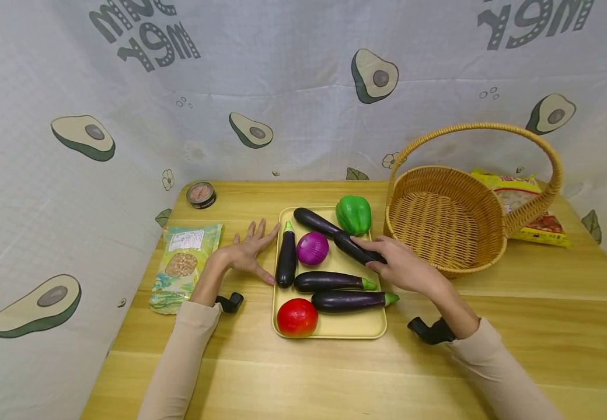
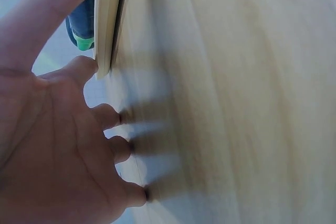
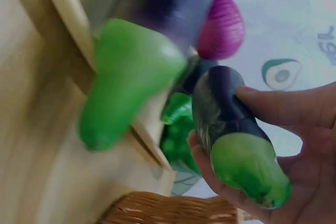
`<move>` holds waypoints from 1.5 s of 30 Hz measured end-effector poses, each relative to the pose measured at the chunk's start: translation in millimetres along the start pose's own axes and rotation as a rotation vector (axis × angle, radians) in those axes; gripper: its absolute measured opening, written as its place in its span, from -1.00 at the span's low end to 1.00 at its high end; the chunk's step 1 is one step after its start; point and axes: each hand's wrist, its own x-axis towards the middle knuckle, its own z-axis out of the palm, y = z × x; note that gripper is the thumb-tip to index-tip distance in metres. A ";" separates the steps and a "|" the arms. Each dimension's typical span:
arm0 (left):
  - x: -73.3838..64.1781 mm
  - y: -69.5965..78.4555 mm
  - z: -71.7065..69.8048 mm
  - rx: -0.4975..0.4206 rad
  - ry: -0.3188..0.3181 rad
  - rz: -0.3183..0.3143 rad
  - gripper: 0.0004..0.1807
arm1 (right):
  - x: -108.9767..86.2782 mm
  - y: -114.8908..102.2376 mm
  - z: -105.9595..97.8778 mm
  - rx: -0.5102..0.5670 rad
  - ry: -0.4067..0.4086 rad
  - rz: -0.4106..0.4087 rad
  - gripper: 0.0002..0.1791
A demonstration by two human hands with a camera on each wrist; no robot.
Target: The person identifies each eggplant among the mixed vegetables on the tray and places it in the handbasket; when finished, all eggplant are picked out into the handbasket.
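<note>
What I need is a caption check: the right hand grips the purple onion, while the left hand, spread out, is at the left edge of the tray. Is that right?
Not quite: the right hand grips an eggplant, not the purple onion, as the right wrist view shows. The left hand, spread out, is at the left edge of the tray.

basket (image 1: 440, 224) blocks far right side of tray (image 1: 348, 326); near side free

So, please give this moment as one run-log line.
right hand: grips eggplant over tray | left hand: spread at tray edge | tray: four more eggplants, onion, red fruit, green pepper
</note>
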 end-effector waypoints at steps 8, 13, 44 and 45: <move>-1.6 -1.9 -0.2 -0.018 -0.002 0.012 0.48 | -10.4 -6.7 -23.8 -0.001 -0.013 -0.072 -0.40; -1.2 -2.4 -0.2 -0.018 0.001 0.016 0.48 | -15.2 -7.4 -45.1 -0.006 -0.020 -0.091 -0.39; -0.1 -0.6 1.0 -0.019 0.005 0.005 0.48 | -4.6 93.4 -150.9 -0.097 -0.164 0.160 -0.38; -0.2 -0.7 1.0 -0.019 0.005 0.005 0.48 | -2.6 97.0 -151.5 -0.099 -0.157 0.163 -0.39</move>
